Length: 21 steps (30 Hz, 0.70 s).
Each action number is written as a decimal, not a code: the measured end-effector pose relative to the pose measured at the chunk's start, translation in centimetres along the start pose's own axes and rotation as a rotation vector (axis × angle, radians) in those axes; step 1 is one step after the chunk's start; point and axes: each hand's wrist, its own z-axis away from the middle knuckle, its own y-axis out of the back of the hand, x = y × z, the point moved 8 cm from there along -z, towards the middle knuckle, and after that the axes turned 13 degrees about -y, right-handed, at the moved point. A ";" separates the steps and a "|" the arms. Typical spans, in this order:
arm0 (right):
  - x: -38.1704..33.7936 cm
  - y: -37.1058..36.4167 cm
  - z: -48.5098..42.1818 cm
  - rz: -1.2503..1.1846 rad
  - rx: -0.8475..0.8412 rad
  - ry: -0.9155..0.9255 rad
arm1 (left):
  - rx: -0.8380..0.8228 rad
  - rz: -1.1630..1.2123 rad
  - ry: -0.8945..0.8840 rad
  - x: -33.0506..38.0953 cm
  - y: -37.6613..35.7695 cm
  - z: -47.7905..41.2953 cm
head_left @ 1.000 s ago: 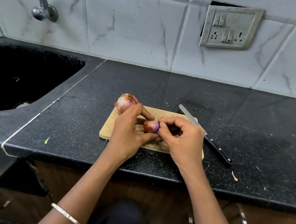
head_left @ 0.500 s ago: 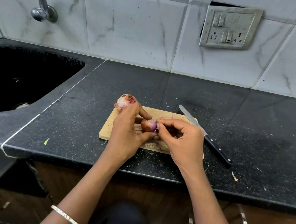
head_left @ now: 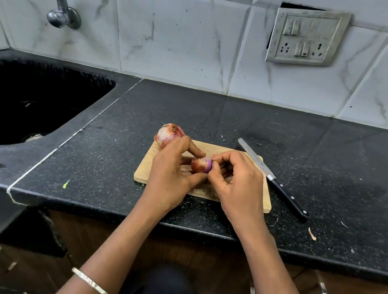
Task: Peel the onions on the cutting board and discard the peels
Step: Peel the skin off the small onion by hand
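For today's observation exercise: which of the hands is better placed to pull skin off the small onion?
Probably right. The right hand pinches the bare purple end of the small onion, where skin can lift; the left hand grips its brown-skinned side, steadying it.

Small onion (head_left: 199, 165) over the one cutting board (head_left: 144, 171), big onion (head_left: 166, 136) at its far-left corner — two total — plus one knife (head_left: 272, 178).

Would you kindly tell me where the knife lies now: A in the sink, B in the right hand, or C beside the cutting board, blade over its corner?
C: the knife lies unheld, blade over the far right corner of the cutting board, handle on the countertop.
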 end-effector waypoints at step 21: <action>1.2 -0.1 -0.4 -0.080 -0.062 -0.137 | 0.013 0.312 0.078 -0.5 -0.2 0.0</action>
